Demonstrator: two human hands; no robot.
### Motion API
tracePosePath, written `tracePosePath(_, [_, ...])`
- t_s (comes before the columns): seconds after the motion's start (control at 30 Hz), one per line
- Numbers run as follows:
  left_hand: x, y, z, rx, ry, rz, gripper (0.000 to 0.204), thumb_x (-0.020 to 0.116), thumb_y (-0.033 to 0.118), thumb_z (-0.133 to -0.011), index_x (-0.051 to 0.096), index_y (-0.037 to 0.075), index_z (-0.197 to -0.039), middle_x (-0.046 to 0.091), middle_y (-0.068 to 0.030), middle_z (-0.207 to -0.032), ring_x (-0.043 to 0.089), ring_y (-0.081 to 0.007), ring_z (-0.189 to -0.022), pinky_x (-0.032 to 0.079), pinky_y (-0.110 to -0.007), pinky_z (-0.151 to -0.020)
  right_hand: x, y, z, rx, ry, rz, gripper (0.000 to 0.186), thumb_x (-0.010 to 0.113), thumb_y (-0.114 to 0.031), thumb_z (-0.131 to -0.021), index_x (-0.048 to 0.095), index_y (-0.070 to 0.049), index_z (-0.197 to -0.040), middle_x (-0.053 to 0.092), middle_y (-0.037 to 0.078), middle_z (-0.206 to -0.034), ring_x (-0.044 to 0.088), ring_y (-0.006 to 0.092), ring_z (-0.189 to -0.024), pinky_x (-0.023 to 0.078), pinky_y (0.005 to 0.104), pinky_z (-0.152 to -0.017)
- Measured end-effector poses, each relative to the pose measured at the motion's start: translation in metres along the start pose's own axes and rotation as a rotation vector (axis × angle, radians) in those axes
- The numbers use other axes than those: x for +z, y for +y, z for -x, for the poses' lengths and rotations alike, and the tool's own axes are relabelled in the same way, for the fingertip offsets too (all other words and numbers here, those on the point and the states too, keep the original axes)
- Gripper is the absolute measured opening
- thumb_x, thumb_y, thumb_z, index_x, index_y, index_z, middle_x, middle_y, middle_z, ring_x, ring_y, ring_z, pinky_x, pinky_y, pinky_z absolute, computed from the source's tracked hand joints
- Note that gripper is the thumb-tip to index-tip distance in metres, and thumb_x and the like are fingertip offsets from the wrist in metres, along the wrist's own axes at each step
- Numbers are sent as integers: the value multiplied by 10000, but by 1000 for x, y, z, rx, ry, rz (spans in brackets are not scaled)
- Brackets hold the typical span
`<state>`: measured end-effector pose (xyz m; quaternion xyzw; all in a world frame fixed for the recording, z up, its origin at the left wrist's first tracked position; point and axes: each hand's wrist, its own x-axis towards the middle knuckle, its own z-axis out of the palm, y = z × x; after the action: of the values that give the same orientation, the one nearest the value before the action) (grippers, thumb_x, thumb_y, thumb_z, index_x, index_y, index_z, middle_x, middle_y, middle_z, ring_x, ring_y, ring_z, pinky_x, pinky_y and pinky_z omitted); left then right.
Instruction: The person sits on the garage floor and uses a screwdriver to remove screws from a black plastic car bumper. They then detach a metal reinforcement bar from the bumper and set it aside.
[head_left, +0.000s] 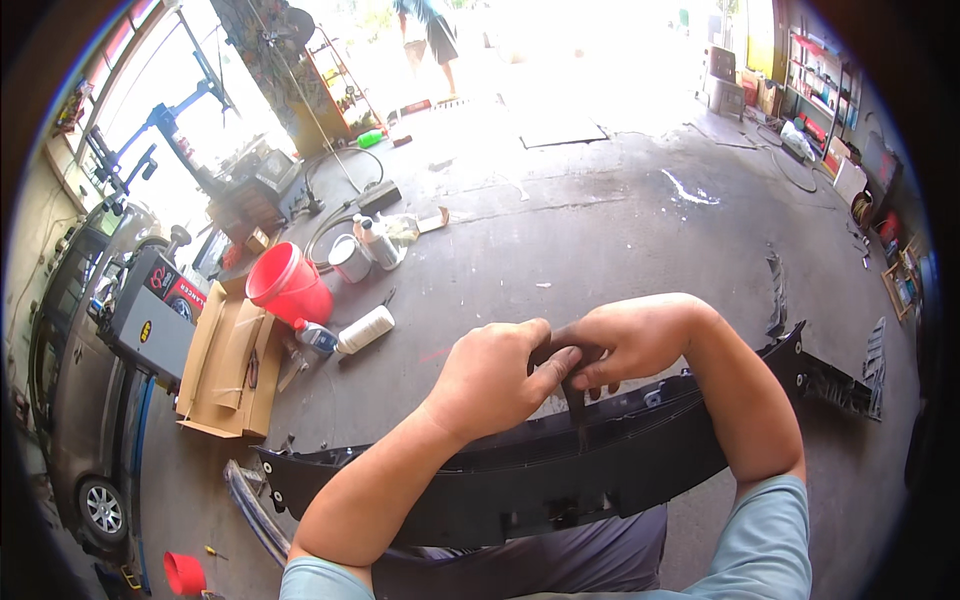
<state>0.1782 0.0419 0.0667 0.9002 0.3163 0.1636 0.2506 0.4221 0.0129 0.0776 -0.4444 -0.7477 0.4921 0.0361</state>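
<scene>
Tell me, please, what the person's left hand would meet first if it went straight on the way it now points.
The bare left hand would likely meet the right hand first, apart from the dark, narrow, strip-like piece between them, though depth is unclear.

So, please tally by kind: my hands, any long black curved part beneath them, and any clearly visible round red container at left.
Left hand and right hand: 2
Long black curved part: 1
Large red bucket and small red container: 2
Total: 5
</scene>
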Motion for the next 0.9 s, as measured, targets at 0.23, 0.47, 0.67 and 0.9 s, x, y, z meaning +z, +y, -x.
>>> tracePosePath(0.23, [4, -3, 2, -10, -6, 81, 420, 819, 400, -1039, 798, -18, -1004, 721, -224, -785, 677, -382, -684, 550, -436, -679, -3, -1, -1, 27, -36, -93, 299, 722, -200, -1105, 680, 41, -1277, 815, 120, -926, 803, 220, -806, 650, 367, -742])
tracePosePath(0.47, [1, -3, 1, -40, -38, 116, 362, 831, 347, -1043, 833, -10, -1101, 731, -202, -789, 646, -242, -658, 553, -399, -683, -1, -8, -2, -1, -16, -36, 311, 740, -210, -1093, 683, 35, -1276, 787, 103, -838, 779, 200, -750, 629, 361, -698])
tracePosePath(0.67, [3, -4, -3, -81, -93, 231, 276, 786, 235, -1083, 828, -35, -1126, 729, -116, -748, 630, -117, -702, 546, -351, -673, -1, -10, 0, 11, 27, -6, 356, 760, -262, -1089, 716, 24, -1297, 760, 89, -792, 747, 193, -713, 620, 361, -683])
tracePosePath(0.9, [-1, -13, -11, -171, -283, 475, 259, 693, 164, -1129, 785, -78, -1118, 775, -65, -869, 679, -103, -800, 576, -312, -759, 3, 5, -8, -58, 157, 154, 477, 833, -430, -1033, 793, 28, -1164, 770, 131, -812, 740, 257, -728, 587, 402, -694])
